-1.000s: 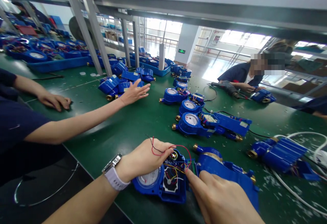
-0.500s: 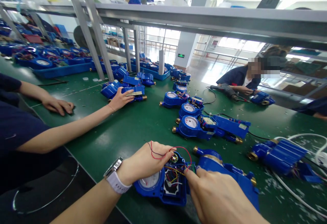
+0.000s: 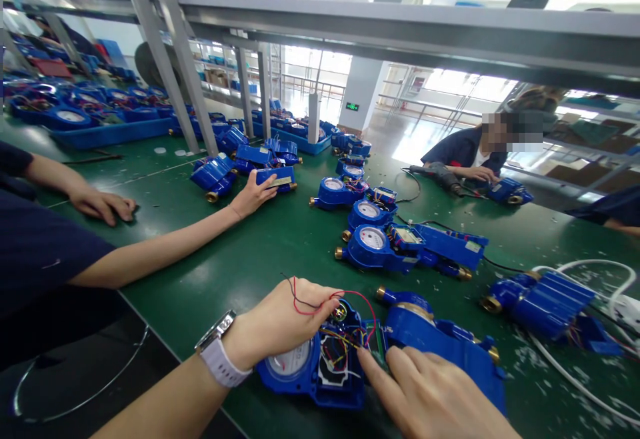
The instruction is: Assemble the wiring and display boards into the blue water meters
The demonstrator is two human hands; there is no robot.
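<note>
Pinching a red wire [image 3: 374, 319] above the meter [image 3: 315, 367], which lies left-to-right beside the near edge of the tabletop [image 3: 195, 292], the left hand [image 3: 287, 315] spans its dial [image 3: 291, 361], while the right hand [image 3: 430, 382], grip unclear, extends an index finger to the compartment's [image 3: 345, 395] right rim.

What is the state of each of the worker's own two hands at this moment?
Left hand: closed, pinching red wire.
Right hand: index finger extended by the open meter; grip cannot be told.
</note>
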